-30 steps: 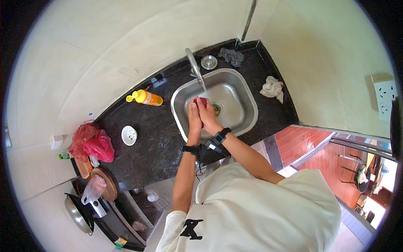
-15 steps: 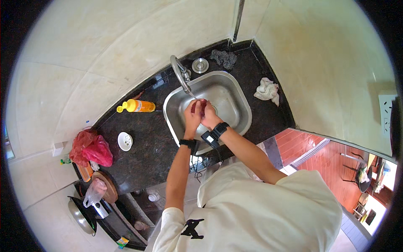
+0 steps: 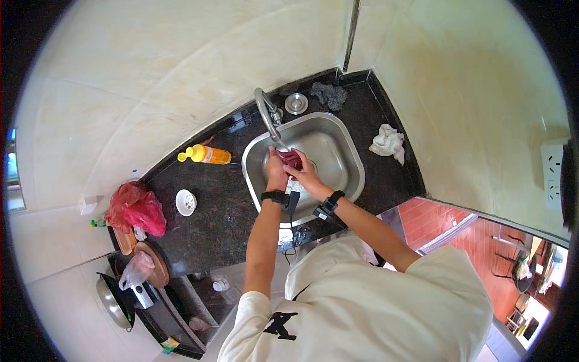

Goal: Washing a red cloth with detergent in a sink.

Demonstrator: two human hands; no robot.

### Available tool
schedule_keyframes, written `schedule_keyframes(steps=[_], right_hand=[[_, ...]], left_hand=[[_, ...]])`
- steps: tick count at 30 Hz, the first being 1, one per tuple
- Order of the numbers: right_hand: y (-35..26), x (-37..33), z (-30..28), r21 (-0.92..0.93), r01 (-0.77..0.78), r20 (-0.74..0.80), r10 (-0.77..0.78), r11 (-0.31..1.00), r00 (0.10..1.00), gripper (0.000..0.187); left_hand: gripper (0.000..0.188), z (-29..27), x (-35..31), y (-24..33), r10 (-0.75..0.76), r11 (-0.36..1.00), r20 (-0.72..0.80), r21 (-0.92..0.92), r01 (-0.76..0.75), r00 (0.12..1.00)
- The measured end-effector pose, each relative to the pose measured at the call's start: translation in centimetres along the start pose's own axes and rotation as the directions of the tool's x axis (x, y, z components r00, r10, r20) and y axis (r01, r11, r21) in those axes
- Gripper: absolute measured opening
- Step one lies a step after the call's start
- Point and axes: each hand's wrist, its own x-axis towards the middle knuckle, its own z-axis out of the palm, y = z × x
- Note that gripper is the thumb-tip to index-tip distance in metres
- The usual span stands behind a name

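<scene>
Over the steel sink (image 3: 338, 151), both hands are closed around a dark red piece that looks like raw meat (image 3: 292, 159). My left hand (image 3: 277, 171) wraps its left side, while my right hand (image 3: 307, 177) grips it from the right and below. Water runs from the curved faucet (image 3: 263, 108) just above the piece. Part of the piece is hidden behind my fingers. Each wrist wears a black strap with a small device.
On the dark counter left of the sink are a yellow bottle (image 3: 208, 155), a small white bowl (image 3: 186, 203) and red plastic bags (image 3: 142, 211). A drain strainer (image 3: 296, 104), a dark mesh cloth (image 3: 329, 95) and a white rag (image 3: 388, 143) lie behind and right.
My right hand has shifted its hold, turning the dark red piece so more of it shows between my hands. The whole view has shifted slightly.
</scene>
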Motion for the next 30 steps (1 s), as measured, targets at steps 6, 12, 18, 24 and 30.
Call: schedule_keyframes(steps=[6,12,18,24,30], right_hand=[[-2.2,1.7,1.1,-0.148,-0.099,0.011,0.102,0.984,0.995,0.046],[-0.1,4.8,-0.5,0.003,-0.200,-0.165,0.198,0.980,0.966,0.039],[-2.6,4.1,-0.7,-0.214,-0.125,-0.126,0.100,0.969,0.987,0.038],[-4.3,2.5,-1.2,-0.231,0.214,-0.018,-0.224,0.949,0.974,0.043],[-6.9,1.4,-1.2,-0.137,0.210,-0.027,-0.216,0.968,0.976,0.033]], left_hand=[[0.037,-1.0,-1.1,0.3,0.246,0.965,-0.048,0.104,-0.240,0.968],[0.031,2.0,-5.5,0.2,0.339,0.940,0.227,-0.036,-0.340,0.913],[0.041,1.6,-9.2,0.9,0.332,0.929,0.367,0.033,-0.368,0.869],[0.040,0.0,-8.5,2.4,0.234,0.966,0.359,-0.194,-0.173,0.904],[0.041,-0.7,-7.7,2.6,0.261,0.948,0.454,-0.286,-0.139,0.852]])
